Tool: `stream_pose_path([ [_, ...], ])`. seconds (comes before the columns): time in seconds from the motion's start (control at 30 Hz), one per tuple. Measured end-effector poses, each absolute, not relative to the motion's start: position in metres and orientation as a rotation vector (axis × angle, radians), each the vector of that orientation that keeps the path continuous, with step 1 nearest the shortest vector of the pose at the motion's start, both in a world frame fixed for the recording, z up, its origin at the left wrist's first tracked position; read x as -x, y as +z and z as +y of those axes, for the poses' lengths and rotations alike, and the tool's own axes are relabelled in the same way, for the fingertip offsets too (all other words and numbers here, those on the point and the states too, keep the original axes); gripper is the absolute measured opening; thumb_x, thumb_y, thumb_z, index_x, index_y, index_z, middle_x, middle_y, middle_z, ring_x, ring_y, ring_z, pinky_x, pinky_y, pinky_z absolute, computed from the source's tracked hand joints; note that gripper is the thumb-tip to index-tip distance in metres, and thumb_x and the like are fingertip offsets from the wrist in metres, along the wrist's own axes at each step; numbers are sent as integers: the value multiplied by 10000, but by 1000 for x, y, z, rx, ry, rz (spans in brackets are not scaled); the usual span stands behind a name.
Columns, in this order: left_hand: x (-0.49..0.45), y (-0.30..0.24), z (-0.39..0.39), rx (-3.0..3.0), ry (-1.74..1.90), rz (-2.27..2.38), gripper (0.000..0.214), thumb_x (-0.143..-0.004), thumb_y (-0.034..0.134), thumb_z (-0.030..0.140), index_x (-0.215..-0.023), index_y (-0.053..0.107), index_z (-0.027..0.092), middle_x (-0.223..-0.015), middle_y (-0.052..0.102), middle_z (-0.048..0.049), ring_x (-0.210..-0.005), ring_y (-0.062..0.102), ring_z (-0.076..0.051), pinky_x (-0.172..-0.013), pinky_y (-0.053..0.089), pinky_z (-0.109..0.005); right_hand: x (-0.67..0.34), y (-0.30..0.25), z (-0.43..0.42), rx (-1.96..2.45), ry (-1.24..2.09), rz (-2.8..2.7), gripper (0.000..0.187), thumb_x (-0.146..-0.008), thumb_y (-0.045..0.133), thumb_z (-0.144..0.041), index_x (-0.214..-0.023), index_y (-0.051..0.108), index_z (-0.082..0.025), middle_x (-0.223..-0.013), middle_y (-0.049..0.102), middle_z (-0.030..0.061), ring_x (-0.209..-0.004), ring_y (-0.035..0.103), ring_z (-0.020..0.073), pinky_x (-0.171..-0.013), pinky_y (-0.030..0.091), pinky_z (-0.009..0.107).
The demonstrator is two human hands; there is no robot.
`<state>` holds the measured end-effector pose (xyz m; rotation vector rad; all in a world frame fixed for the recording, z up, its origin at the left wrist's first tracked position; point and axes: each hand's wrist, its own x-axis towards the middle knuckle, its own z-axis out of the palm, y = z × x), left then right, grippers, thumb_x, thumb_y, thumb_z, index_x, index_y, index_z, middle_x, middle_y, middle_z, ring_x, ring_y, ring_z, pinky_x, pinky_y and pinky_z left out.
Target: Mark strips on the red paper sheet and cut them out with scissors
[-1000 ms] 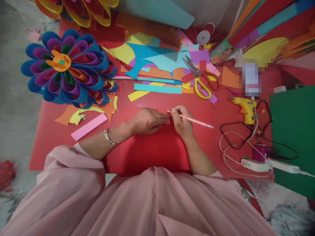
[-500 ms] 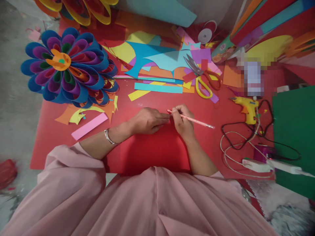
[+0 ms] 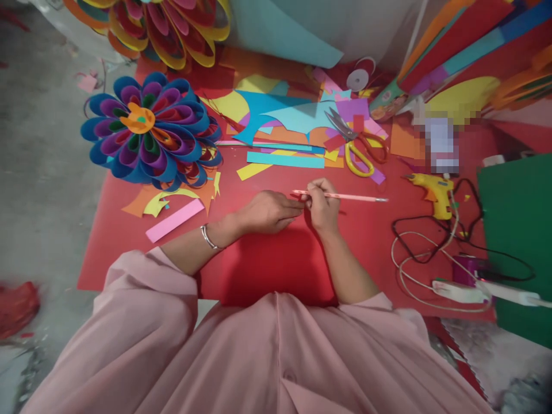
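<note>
My right hand (image 3: pixel 324 208) pinches a pale pink pencil (image 3: pixel 360 198), which lies nearly level with its eraser end to the right. The pencil's other end reaches left past my fingers, just above my left fingertips. My left hand (image 3: pixel 268 211) lies flat with its fingers stretched towards my right hand, and nothing shows in its grasp. Under both hands is a red sheet (image 3: pixel 280 267), close to my body. Whether there is a mark on the sheet by the fingertips I cannot tell.
Beyond my hands lie scissors (image 3: pixel 356 141), paper strips (image 3: pixel 285 160) and coloured scraps. A blue and purple paper flower (image 3: pixel 150 135) stands left. To the right are a yellow glue gun (image 3: pixel 437 192), looped cords, a power strip (image 3: pixel 461 291) and a green sheet (image 3: pixel 517 230).
The pencil has swung from a slant to nearly level, its eraser end rising. My right hand has turned slightly with it. The camera view has shifted a little; my left hand stays flat.
</note>
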<state>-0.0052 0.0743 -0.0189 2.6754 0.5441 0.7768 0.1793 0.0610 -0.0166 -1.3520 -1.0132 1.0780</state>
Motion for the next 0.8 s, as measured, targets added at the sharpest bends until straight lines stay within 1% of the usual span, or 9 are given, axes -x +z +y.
stream_pose_path([
  [0.07, 7, -16, 75, -2689, 780, 533, 278, -1075, 535, 265, -1168, 794, 225, -1273, 819, -96, -1013, 806, -228, -838, 606, -355, -179, -20, 60, 1332, 1063, -1047, 205, -900, 635, -379, -764, 543, -256, -626, 612, -67, -538, 505, 106, -561, 448, 246],
  [0.17, 18, -9, 71, -2734, 774, 560, 262, -1071, 542, 262, -1127, 791, 201, -1255, 825, -92, -983, 803, -220, -807, 598, -346, -179, -19, 57, 1322, 1040, -1095, 206, -919, 626, -372, -763, 560, -254, -634, 612, -63, -575, 534, 114, -605, 468, 260],
  [0.27, 36, -3, 62, -2852, 718, 648, 258, -1072, 552, 276, -1169, 773, 184, -1255, 826, -83, -841, 789, -195, -697, 571, -332, -179, -15, 56, 1357, 997, -1187, 232, -951, 610, -377, -760, 568, -254, -655, 624, -57, -603, 552, 120, -636, 474, 273],
  [0.33, 47, -4, 55, -2926, 718, 690, 272, -1074, 560, 293, -1224, 758, 181, -1293, 814, -82, -739, 759, -175, -623, 546, -326, -178, -12, 56, 1386, 973, -1247, 247, -970, 599, -376, -757, 572, -254, -663, 632, -54, -607, 551, 122, -647, 473, 283],
  [0.43, 56, -9, 49, -2965, 731, 757, 282, -1079, 558, 303, -1241, 750, 175, -1341, 793, -101, -696, 735, -167, -569, 535, -325, -178, -9, 55, 1420, 954, -1314, 258, -978, 594, -372, -749, 575, -254, -660, 632, -51, -601, 542, 128, -640, 461, 296],
  [0.53, 57, -14, 49, -2931, 715, 757, 284, -1084, 547, 303, -1228, 752, 170, -1346, 788, -122, -722, 744, -165, -585, 557, -317, -178, -7, 54, 1465, 903, -1367, 268, -987, 590, -377, -749, 589, -253, -674, 645, -41, -619, 564, 142, -635, 441, 309],
  [0.67, 56, -15, 51, -2855, 702, 755, 294, -1094, 533, 314, -1225, 762, 185, -1335, 790, -122, -781, 767, -161, -687, 609, -311, -178, -4, 52, 1517, 840, -1434, 271, -992, 589, -377, -752, 607, -252, -690, 662, -28, -657, 602, 160, -650, 440, 319],
  [0.73, 57, -14, 52, -2838, 683, 758, 304, -1102, 520, 315, -1233, 764, 191, -1337, 790, -117, -809, 777, -162, -724, 619, -308, -178, -3, 52, 1527, 827, -1459, 268, -989, 590, -370, -749, 608, -253, -686, 661, -28, -656, 601, 162, -649, 445, 317],
  [0.8, 58, -13, 52, -2828, 672, 758, 306, -1105, 516, 313, -1236, 765, 193, -1344, 787, -116, -808, 777, -160, -725, 619, -305, -178, -3, 52, 1532, 823, -1467, 268, -988, 586, -364, -744, 607, -253, -675, 656, -30, -641, 593, 160, -639, 445, 314],
])
